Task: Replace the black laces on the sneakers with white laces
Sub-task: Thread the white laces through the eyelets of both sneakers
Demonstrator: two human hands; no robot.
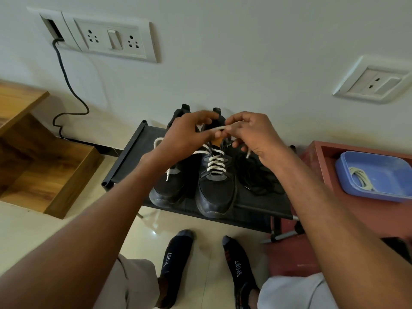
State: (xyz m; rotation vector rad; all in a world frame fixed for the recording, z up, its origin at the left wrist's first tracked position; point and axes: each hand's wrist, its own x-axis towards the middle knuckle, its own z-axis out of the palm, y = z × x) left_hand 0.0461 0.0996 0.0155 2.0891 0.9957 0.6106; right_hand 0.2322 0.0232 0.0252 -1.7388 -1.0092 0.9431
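Both hands, left [185,134] and right [252,134], pinch white lace [217,129] taut, running left-right above right sneaker [215,186]; toe points toward viewer.

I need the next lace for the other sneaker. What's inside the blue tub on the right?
The blue tub holds a coiled white lace at its left end. The tub's right part runs out of frame, unseen.
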